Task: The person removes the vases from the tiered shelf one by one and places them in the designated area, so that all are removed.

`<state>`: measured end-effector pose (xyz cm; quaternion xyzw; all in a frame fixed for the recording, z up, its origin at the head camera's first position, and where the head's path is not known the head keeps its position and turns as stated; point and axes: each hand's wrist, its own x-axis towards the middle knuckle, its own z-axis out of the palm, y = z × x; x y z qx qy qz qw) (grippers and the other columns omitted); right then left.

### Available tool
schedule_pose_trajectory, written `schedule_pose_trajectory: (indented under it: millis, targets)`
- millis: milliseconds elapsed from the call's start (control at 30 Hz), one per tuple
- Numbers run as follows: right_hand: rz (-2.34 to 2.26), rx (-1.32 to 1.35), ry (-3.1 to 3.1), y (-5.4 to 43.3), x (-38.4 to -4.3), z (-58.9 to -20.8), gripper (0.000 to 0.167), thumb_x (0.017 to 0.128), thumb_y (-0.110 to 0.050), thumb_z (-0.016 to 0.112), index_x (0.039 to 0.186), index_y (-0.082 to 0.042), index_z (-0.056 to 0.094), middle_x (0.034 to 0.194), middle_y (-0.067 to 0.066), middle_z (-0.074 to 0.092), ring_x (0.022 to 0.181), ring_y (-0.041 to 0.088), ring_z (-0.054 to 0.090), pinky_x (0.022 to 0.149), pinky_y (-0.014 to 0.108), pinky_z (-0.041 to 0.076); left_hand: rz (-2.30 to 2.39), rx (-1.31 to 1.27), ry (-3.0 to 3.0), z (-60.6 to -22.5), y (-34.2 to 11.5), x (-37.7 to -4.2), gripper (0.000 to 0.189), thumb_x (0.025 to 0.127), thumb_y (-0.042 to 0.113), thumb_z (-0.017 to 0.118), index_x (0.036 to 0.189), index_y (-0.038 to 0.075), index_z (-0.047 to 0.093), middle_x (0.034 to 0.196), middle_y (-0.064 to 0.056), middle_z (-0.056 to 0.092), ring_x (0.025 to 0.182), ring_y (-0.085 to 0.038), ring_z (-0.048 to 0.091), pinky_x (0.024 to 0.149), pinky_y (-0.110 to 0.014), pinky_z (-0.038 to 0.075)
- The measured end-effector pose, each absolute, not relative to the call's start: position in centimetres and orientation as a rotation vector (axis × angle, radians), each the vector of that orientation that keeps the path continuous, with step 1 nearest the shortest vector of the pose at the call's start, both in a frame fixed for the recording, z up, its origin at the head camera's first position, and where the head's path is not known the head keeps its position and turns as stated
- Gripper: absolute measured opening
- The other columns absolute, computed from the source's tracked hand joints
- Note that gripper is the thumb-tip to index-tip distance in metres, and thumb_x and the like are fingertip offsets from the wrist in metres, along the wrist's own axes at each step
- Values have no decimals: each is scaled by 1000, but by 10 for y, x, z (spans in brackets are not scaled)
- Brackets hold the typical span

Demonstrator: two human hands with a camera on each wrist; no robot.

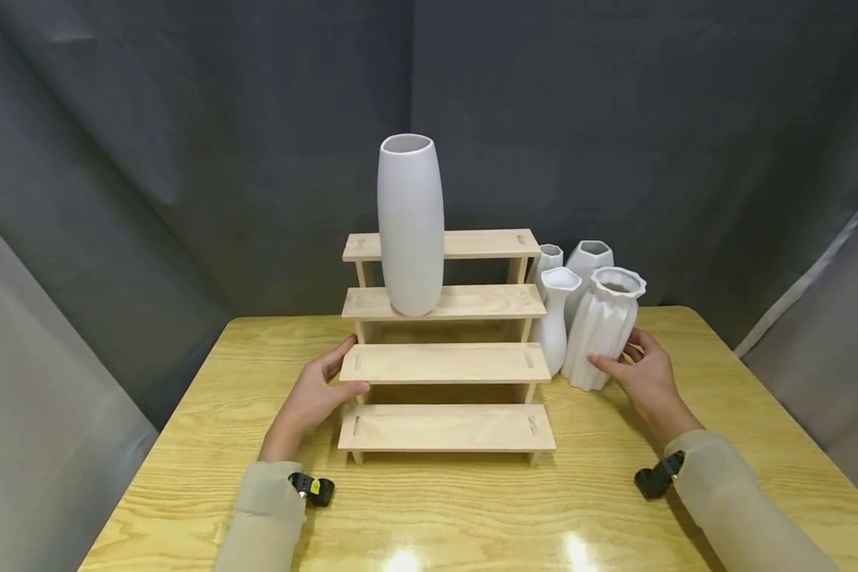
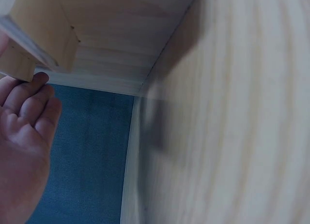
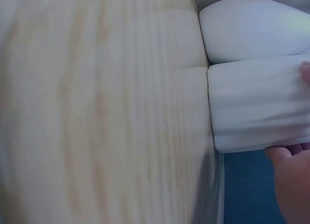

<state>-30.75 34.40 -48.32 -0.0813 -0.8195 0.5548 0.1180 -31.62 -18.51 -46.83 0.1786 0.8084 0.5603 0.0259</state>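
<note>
A four-step wooden display stand (image 1: 445, 363) stands in the middle of the table, with a tall smooth white vase (image 1: 411, 230) upright on its second step from the top. My left hand (image 1: 316, 397) grips the stand's left side at the second step from the bottom, thumb at the front edge; in the left wrist view its fingers (image 2: 36, 100) curl by the wooden support. To the right of the stand, my right hand (image 1: 647, 380) holds a fluted white vase (image 1: 600, 338) with a scalloped rim, thumb in front and fingers round its right side.
Beside the stand's right side, behind the fluted vase, are a slim white vase (image 1: 554, 334) with a flared rim, an angular white vase (image 1: 588, 260) and another partly hidden white vase (image 1: 549, 256). A dark curtain (image 1: 286, 159) hangs behind the wooden table (image 1: 443, 508).
</note>
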Motion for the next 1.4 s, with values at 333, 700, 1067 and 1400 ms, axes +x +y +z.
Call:
schedule_pose_trajectory:
  millis: [333,700,1067,1400]
  targets:
    - [1563,-290,-2454,342,-301,-478,101,78,-49,81,154,-5,30,153,20,34,138,40,35,107,53,38,1733,585,2518,-470,-185,-317,82,86,36,78,155,26,34,156,8,32,144,-31,28,115,-50,26]
    - [1567,-286,-2434,342,-292,-474,97,82,-49,77,155,-5,30,154,19,36,136,37,40,103,33,44,1736,594,2519,-469,-184,-316,85,85,36,79,155,21,34,157,4,33,143,-32,29,114,-51,27]
    - [1882,-325,-2074,347,-280,-462,84,81,-27,83,152,-10,41,154,12,40,138,25,41,92,10,44,1740,570,2498,-467,-186,-316,83,87,30,78,155,24,32,158,7,29,145,-31,25,116,-50,24]
    - [1920,-248,-1981,344,-265,-449,77,82,-16,82,148,-4,45,148,9,48,128,13,52,87,8,46,1739,570,2507,-469,-186,-317,84,85,35,79,155,24,34,156,7,32,144,-29,28,115,-48,27]
